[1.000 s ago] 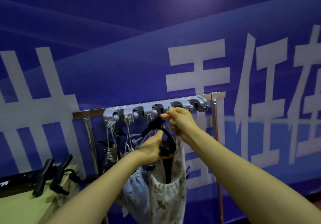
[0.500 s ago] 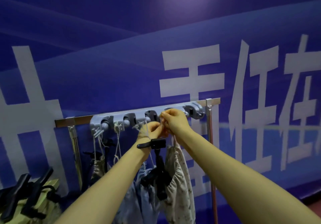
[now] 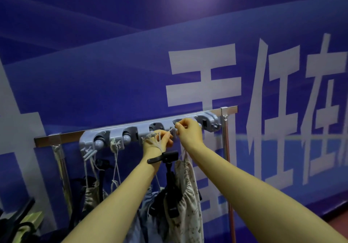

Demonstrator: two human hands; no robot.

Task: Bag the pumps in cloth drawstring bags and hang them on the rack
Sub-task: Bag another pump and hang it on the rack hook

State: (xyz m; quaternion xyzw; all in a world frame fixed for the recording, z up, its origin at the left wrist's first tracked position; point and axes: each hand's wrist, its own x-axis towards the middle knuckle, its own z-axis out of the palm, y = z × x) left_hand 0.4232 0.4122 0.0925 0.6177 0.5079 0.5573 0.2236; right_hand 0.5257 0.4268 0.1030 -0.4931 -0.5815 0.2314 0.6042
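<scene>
A grey hook rack [image 3: 116, 135] is fixed to a metal rail [image 3: 64, 139] in front of a blue banner. Both my hands are up at its right half. My left hand [image 3: 158, 142] pinches the white drawstring [image 3: 157, 139] of a floral cloth bag [image 3: 186, 201]. My right hand [image 3: 188, 132] grips the same cord at a rack slot. A black pump [image 3: 169, 178] sticks out of that bag, its handle just below my left wrist. A pale blue bag [image 3: 148, 210] hangs beside it. Another bagged pump [image 3: 94, 192] hangs at the rack's left end.
The rail's chrome posts stand at left [image 3: 62, 175] and right [image 3: 227, 159]. More black pumps [image 3: 17, 222] lie on a yellowish table corner at the lower left. The rightmost rack slot [image 3: 207, 121] carries nothing. A red floor strip shows at bottom right.
My left hand rose from the pump's handle to the rack and took the drawstring. The bag went up with it. The view shifted slightly right.
</scene>
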